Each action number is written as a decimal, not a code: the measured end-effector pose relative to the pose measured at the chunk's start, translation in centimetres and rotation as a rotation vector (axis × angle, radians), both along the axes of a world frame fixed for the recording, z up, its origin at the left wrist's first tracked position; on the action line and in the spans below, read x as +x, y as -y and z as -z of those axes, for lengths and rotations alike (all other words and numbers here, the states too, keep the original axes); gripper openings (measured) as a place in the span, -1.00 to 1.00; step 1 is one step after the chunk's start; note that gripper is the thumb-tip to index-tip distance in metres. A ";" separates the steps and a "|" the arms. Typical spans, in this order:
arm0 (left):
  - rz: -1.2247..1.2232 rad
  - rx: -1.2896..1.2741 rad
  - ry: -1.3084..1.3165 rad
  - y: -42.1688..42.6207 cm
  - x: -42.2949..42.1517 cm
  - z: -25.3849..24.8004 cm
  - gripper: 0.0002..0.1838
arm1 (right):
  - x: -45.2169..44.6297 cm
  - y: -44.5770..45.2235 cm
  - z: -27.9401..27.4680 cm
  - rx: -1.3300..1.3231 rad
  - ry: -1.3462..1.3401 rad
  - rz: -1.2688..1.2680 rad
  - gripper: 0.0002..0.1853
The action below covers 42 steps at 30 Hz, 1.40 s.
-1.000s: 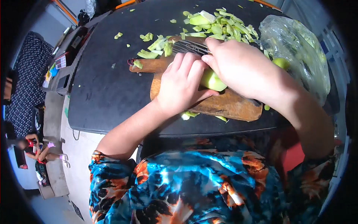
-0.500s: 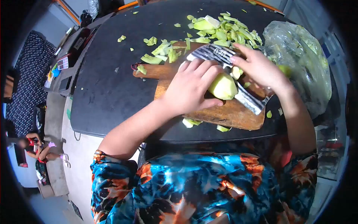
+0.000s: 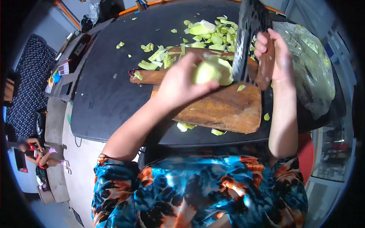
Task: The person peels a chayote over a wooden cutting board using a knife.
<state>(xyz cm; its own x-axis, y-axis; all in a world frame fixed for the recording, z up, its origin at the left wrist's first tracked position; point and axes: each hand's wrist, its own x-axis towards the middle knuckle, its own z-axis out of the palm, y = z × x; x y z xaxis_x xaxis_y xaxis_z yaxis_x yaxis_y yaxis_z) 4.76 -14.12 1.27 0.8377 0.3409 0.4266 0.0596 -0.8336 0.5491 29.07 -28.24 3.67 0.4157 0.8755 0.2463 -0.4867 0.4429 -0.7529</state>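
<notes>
My left hand [image 3: 180, 81] is wrapped round a pale green peeled fruit [image 3: 206, 72], held over the wooden cutting board [image 3: 224, 110]. A cut piece [image 3: 227, 70] stands at the fruit's right side. My right hand [image 3: 279, 55] grips the brown wooden handle of a wide knife [image 3: 242, 45], whose blade is raised and upright just right of the fruit. Green peelings [image 3: 201, 28] lie heaped behind the board, and a few small scraps rest on it and near its front edge. The blade is partly blurred by motion.
A clear plastic bag [image 3: 310, 72] with green contents lies on the dark table [image 3: 102, 91] at the right. A red stool [image 3: 306, 155] stands below the table's right side. Far left, a seated person [image 3: 40, 154] is beside a patterned cloth [image 3: 28, 83].
The knife has swung from lying tilted over the board to upright. My left hand has lifted the fruit and moved it slightly left, and a slice now stands away from it.
</notes>
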 end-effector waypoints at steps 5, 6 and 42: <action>0.026 -1.494 0.306 -2.5 1.2 -2.3 -0.25 | -5.1 -2.0 -1.3 -0.156 0.147 0.057 -0.78; 0.070 -1.605 0.357 -3.0 1.3 -2.0 -0.22 | -6.6 -2.5 -1.6 -0.172 0.257 0.120 -0.74; -0.027 -1.267 0.479 -3.5 -2.0 -1.4 -0.53 | -11.3 -2.0 -1.2 0.034 1.675 0.545 -0.47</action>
<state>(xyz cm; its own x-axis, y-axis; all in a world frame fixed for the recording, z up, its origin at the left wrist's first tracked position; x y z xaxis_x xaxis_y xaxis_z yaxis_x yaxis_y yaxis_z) 2.78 -10.63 2.69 0.6833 0.7280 0.0549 -0.3444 0.2551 0.9035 17.80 -26.29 4.87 -0.0638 0.7217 0.6892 0.9250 0.3019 -0.2306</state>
